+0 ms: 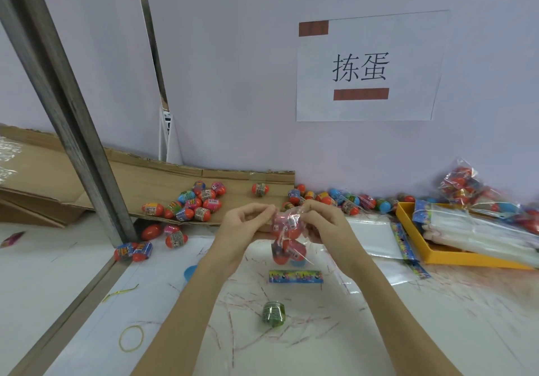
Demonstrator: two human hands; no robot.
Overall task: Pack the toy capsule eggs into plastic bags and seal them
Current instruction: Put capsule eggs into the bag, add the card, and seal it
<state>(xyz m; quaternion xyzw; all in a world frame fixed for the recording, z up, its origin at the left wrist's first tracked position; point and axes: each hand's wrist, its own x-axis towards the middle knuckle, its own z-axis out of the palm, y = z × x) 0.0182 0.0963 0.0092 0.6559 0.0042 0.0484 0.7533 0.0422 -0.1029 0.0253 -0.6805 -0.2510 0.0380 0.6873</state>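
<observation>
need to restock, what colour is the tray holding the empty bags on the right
Yellow-orange: the tray shows best in the head view, at the right edge.

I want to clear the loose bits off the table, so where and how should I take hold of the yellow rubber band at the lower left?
Pinch the yellow rubber band anywhere along its thin loop, coming straight down from above. It lies flat and open on the white table with nothing on it, so probably one side lifts easily between thumb and fingertip.

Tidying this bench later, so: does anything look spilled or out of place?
Yes. Loose eggs lie scattered over the flattened cardboard and some have rolled onto the table. Thin tie strips litter it, near a stray yellow rubber band and a lone green capsule.
</observation>
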